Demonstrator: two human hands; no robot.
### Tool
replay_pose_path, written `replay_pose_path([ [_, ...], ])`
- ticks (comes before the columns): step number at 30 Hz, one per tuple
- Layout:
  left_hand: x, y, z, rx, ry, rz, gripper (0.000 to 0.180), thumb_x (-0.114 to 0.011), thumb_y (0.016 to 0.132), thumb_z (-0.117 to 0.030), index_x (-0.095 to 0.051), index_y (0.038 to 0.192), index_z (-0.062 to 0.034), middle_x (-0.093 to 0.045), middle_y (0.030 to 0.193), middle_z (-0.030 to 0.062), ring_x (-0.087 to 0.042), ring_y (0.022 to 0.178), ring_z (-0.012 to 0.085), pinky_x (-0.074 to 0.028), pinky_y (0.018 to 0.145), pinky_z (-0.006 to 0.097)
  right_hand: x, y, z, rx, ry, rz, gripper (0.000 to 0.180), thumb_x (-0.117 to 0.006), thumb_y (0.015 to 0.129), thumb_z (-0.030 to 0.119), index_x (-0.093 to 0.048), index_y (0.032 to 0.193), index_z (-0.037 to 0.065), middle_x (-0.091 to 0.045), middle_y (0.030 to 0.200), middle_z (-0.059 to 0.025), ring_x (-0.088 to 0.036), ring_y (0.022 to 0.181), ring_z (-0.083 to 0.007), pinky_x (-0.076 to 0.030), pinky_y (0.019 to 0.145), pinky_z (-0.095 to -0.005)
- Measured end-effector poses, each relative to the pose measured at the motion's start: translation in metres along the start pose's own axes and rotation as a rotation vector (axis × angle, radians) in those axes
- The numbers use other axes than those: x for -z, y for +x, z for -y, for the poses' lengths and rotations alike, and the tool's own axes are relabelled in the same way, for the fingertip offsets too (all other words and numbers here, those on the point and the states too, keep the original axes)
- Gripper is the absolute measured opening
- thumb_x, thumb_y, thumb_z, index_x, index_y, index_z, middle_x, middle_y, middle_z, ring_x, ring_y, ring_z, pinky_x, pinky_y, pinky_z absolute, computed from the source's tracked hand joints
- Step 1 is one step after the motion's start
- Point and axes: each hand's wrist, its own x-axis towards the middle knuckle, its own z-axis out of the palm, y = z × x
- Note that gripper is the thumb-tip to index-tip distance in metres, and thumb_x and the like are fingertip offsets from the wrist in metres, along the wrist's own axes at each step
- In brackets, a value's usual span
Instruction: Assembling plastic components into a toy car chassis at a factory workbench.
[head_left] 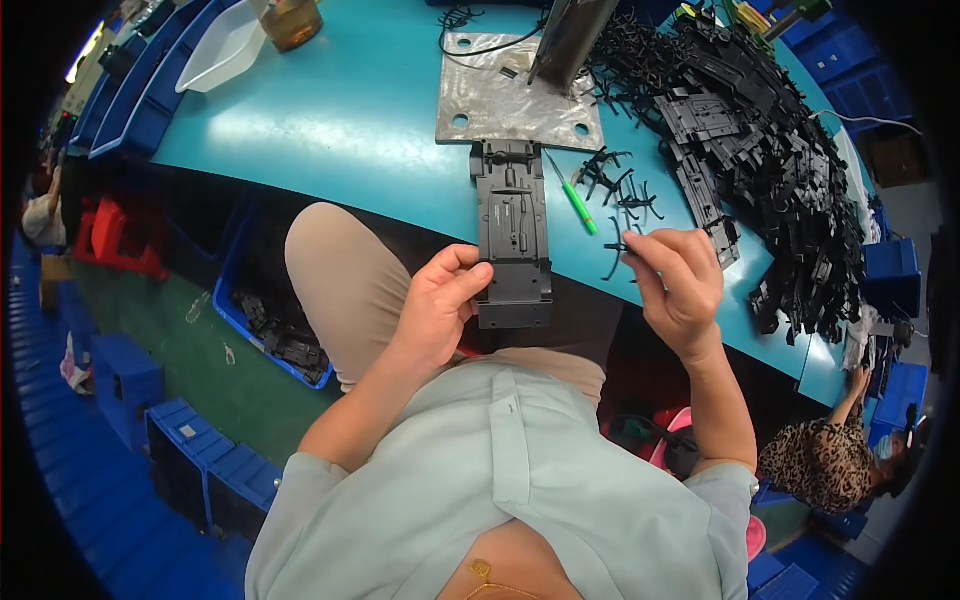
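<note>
My left hand point(444, 300) grips the near left edge of a long black plastic chassis plate point(513, 225), thumb on top. The plate's far end reaches the table edge beside a metal base plate point(480, 100); its near end hangs over my lap. Off to the right, my right hand point(680, 285) pinches a small, thin-armed black plastic part point(614, 250) between thumb and fingertips, just above the table. A few similar branched black parts point(630, 190) lie beyond it. Between the plate and these parts rests a green-handled thin tool point(579, 208), its tip pointing away.
Many black chassis plates point(760, 130) are heaped on the right of the turquoise table point(330, 110). A metal post point(572, 40) rises from the base plate. A white tray point(222, 48) stands far left; a blue bin point(270, 335) sits below. A co-worker point(825, 455) is at lower right.
</note>
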Motion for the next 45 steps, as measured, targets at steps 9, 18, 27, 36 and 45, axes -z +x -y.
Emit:
replay_pose_path([
  [9, 0.002, -0.001, 0.003, -0.003, 0.022, 0.008, 0.012, -0.056, 0.093, -0.011, -0.057, 0.104, -0.0049, -0.065, 0.1, 0.0057, -0.063, 0.09, 0.0124, -0.053, 0.078, 0.029, -0.049, 0.003, 0.037, 0.12, 0.209, 0.147, 0.029, -0.074, 0.063, 0.003, -0.067, 0.092, 0.007, -0.055, 0.073, -0.0015, -0.049, 0.06, -0.0188, -0.037, 0.052, -0.0308],
  [18, 0.002, -0.007, 0.006, -0.03, 0.061, 0.028, 0.011, -0.054, 0.094, -0.009, -0.057, 0.103, -0.0042, -0.065, 0.097, 0.0062, -0.064, 0.086, 0.0128, -0.053, 0.074, 0.027, -0.058, -0.001, 0.043, 0.109, 0.185, 0.188, 0.033, -0.075, 0.063, 0.003, -0.068, 0.095, 0.008, -0.058, 0.075, -0.0017, -0.048, 0.06, -0.0187, -0.038, 0.052, -0.0306],
  [27, -0.001, -0.015, 0.006, -0.046, 0.011, 0.008, 0.006, -0.055, 0.092, -0.005, -0.057, 0.098, -0.0032, -0.063, 0.092, 0.0046, -0.061, 0.079, 0.0106, -0.052, 0.071, 0.027, -0.059, -0.006, 0.052, 0.129, 0.238, 0.248, 0.03, -0.067, 0.062, 0.002, -0.067, 0.092, 0.004, -0.057, 0.078, -0.0037, -0.051, 0.066, -0.0191, -0.042, 0.055, -0.0306],
  [36, -0.01, -0.021, 0.003, -0.155, -0.078, -0.18, 0.005, -0.056, 0.087, -0.001, -0.055, 0.091, -0.0036, -0.065, 0.088, 0.0063, -0.062, 0.077, 0.0097, -0.053, 0.068, 0.026, -0.079, -0.013, 0.072, -0.107, 0.425, 0.036, 0.035, -0.076, 0.064, -0.002, -0.067, 0.098, 0.002, -0.06, 0.085, -0.0076, -0.054, 0.066, -0.0208, -0.045, 0.058, -0.0287],
  [45, 0.0, -0.028, 0.005, -0.354, 0.06, -0.233, 0.007, -0.053, 0.085, 0.0, -0.055, 0.089, -0.0047, -0.065, 0.089, 0.0053, -0.062, 0.077, 0.0108, -0.052, 0.074, 0.028, -0.075, -0.018, 0.093, -1.016, 0.987, 0.18, 0.012, -0.066, 0.088, 0.011, -0.062, 0.092, 0.001, -0.063, 0.077, -0.0003, -0.053, 0.064, -0.0041, -0.044, 0.056, -0.0181],
])
